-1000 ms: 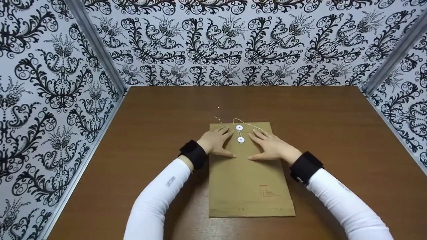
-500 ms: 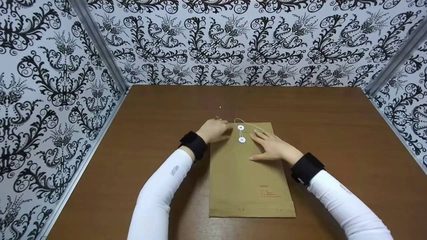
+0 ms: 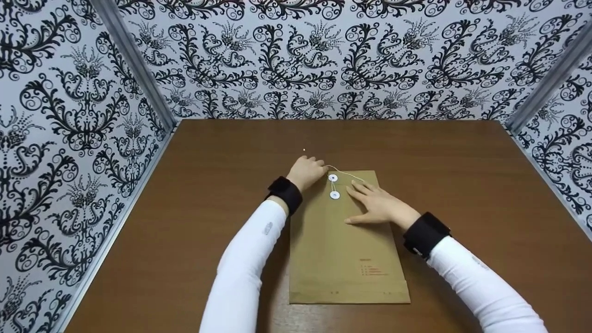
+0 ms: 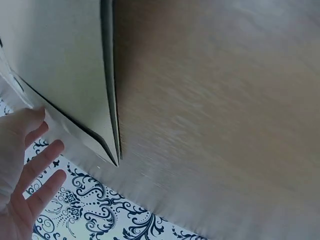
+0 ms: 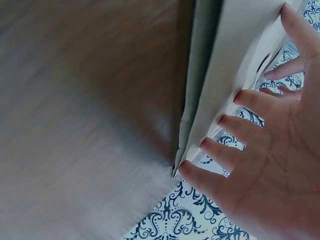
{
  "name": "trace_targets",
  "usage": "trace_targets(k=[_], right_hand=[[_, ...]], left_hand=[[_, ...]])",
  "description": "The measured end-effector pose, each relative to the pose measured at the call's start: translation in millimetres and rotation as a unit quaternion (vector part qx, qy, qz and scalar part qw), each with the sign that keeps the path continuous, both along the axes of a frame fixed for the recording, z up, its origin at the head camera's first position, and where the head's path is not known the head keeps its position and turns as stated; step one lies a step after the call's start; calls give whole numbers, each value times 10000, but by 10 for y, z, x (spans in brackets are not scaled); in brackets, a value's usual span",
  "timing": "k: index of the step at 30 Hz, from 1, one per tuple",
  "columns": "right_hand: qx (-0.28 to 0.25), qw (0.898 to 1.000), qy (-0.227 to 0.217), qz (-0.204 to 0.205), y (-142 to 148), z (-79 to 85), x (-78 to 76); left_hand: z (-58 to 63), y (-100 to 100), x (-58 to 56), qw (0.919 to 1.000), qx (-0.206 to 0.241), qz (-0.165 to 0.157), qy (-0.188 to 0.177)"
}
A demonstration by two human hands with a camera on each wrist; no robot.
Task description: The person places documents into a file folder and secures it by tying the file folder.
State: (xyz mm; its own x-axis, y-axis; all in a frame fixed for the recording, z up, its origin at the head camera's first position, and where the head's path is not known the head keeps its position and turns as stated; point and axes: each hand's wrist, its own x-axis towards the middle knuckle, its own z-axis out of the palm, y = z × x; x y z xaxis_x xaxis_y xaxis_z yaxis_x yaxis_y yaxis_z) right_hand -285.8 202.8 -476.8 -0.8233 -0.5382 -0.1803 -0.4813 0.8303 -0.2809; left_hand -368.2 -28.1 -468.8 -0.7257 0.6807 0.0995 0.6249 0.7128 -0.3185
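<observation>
A brown string-tie envelope [image 3: 333,245] lies flat on the table, its button end away from me. Two white button discs [image 3: 335,195] sit near that end, and a thin string [image 3: 344,172] runs across the flap. At the envelope's top edge, my left hand [image 3: 308,172] has its thumb and forefinger together by the string's bend; the exact pinch is hidden in the head view. In the left wrist view its other fingers [image 4: 46,192] are spread beyond the edge. My right hand [image 3: 377,203] rests with spread fingers on the envelope's right side, fingertips touching the paper.
The brown wooden table [image 3: 208,152] reaches back to a wall [image 3: 296,60] with black-and-white scroll print. A similar panel [image 3: 69,138] stands at the left. Small white specks [image 3: 304,150] show on the table beyond the envelope.
My left hand has lifted from flat on the envelope's upper left and shifted forward and right to the string at the top edge. The right hand stays in place.
</observation>
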Motion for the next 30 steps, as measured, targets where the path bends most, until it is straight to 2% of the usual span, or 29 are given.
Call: trace_targets(k=[3, 9, 18, 22, 30], right_hand=[[6, 10000, 38, 21, 2, -3, 3], [27, 10000, 61, 17, 7, 11, 9], [43, 9996, -257, -141, -14, 37, 18], [56, 9998, -166, -84, -28, 39, 12], [20, 9999, -98, -91, -9, 42, 21]], left_hand=[[-18, 49, -1, 9996, -130, -57, 256], [-23, 126, -34, 9980, -352, -199, 486], [-110, 127, -109, 9897, -348, -886, 1065], [-140, 108, -140, 9844, -310, -1106, 1335], [-118, 108, -146, 9817, -319, -1242, 1409]])
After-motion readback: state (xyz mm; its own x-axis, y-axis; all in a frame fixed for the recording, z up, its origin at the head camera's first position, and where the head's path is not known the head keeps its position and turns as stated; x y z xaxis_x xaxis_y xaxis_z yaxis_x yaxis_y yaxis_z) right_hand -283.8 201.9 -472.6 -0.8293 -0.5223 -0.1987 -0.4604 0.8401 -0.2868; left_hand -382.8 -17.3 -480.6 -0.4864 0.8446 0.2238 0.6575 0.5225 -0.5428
